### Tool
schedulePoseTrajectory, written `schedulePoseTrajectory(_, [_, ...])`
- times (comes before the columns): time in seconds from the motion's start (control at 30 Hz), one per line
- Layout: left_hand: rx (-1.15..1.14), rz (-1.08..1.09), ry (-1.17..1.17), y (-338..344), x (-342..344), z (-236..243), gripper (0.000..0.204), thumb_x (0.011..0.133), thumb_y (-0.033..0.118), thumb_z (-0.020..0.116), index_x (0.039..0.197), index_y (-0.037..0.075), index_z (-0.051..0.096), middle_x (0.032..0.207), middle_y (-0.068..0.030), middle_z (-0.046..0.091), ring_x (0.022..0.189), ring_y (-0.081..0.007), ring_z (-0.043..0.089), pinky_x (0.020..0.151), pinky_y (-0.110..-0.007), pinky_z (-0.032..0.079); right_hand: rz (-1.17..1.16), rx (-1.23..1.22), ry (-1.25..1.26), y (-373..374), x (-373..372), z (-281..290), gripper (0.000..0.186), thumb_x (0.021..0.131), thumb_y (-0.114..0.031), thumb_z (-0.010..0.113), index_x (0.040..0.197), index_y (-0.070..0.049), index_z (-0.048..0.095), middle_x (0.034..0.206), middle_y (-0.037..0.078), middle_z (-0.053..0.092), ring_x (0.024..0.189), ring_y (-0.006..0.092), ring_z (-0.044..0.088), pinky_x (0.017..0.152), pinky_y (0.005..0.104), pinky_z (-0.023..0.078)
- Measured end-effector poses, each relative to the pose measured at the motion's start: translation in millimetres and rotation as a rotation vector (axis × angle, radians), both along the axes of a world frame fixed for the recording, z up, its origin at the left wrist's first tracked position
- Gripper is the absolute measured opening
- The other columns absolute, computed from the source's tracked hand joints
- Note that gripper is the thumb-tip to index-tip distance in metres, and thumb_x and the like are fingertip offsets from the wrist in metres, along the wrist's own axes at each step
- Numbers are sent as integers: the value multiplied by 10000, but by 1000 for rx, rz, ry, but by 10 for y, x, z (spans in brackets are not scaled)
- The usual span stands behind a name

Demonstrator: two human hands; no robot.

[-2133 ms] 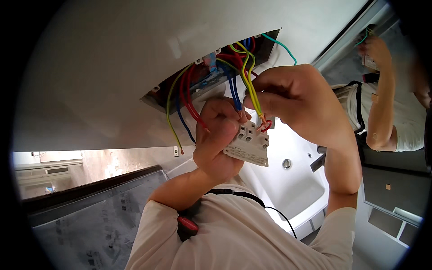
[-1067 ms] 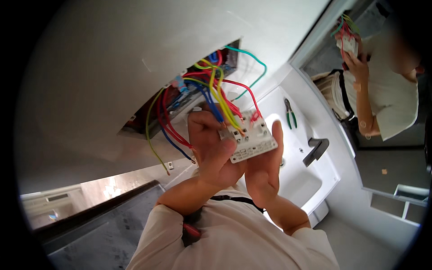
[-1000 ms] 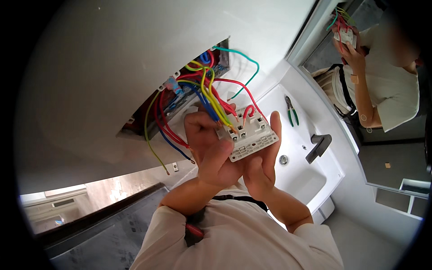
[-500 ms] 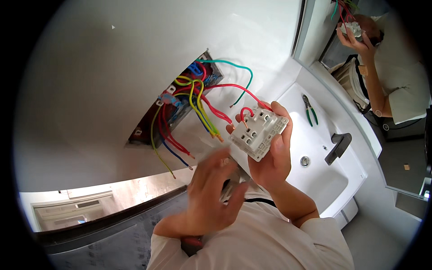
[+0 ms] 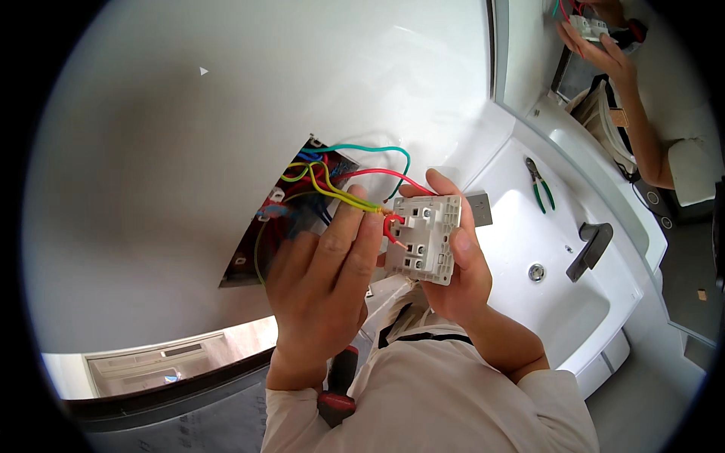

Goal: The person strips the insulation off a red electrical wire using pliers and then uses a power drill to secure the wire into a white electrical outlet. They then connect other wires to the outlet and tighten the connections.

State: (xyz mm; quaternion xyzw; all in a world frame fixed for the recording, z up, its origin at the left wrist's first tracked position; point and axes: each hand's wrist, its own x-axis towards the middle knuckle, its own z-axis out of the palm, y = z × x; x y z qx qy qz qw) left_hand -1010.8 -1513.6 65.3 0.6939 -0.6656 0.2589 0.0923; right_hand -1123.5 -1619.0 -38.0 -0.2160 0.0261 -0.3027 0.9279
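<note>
My right hand (image 5: 467, 264) holds a white switch or socket module (image 5: 432, 238) with its terminal side toward me, thumb on its edge. A short red wire loop (image 5: 391, 226) joins two of its terminals, and a longer red wire (image 5: 389, 174) runs to it from the wall. My left hand (image 5: 332, 275) has its fingertips closed on yellow-green wires (image 5: 340, 195), whose bare copper ends lie against the module. Below that hand a black and red tool handle (image 5: 340, 389) sticks out; its other end is hidden. The wires come from a recessed wall box (image 5: 249, 260).
A loose green wire (image 5: 377, 149) curves out of the box. On the right, green-handled pliers (image 5: 540, 186) lie in a white washbasin (image 5: 521, 317) with a dark grey tap (image 5: 590, 251). A grey square plate (image 5: 479, 210) is behind my right hand. A mirror (image 5: 691, 249) stands beyond the basin.
My left hand has moved up to the yellow-green wires and closed on them; their ends have come over to the module. My right hand has turned the module more upright. The tool handle shows more.
</note>
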Motion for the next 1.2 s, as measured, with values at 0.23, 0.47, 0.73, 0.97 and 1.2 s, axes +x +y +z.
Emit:
schedulePoseTrajectory(0.23, [-105, -89, 79, -111, 45, -118, 276, 818, 38, 716, 1079, -48, 684, 1068, -178, 679, 783, -278, 643, 620, -356, 532, -27, 41, -11, -35, 129, -13, 829, 973, -509, 546, 1608, -109, 194, 1490, 144, 441, 1283, 317, 559, 963, 530, 556])
schedulePoseTrajectory(0.47, [-244, -237, 265, -84, 96, -126, 259, 783, -87, 677, 1039, -53, 678, 1076, -187, 666, 840, -300, 668, 709, -364, 547, -100, 71, -22, 14, 193, -27, 723, 968, -457, 485, 1575, -106, 312, 1481, 176, 493, 1311, 316, 532, 1102, 476, 447])
schedulePoseTrajectory(0.73, [-282, -96, 308, -27, 85, -52, 366, 800, -72, 634, 1151, -2, 711, 1124, -167, 637, 850, -274, 638, 740, -334, 516, -140, 27, 49, -4, 186, -16, 778, 961, -516, 542, 1552, -83, 281, 1444, 155, 457, 1201, 298, 599, 824, 514, 625])
schedulePoseTrajectory(0.97, [-689, 78, 523, -42, 17, -98, 248, 937, -14, 645, 1180, -44, 606, 1110, -159, 624, 804, -205, 688, 813, -302, 552, -96, 64, 48, 8, 171, 4, 737, 963, -498, 536, 1543, -100, 314, 1445, 150, 467, 1197, 306, 601, 817, 523, 620])
schedulePoseTrajectory(1.2, [-698, -232, 614, -168, 103, -215, 293, 873, -21, 744, 1132, -55, 611, 1131, -197, 632, 894, -290, 710, 753, -334, 589, -107, 101, 43, 11, 161, 58, 718, 974, -498, 536, 1541, -112, 323, 1451, 140, 471, 1190, 340, 605, 820, 541, 607])
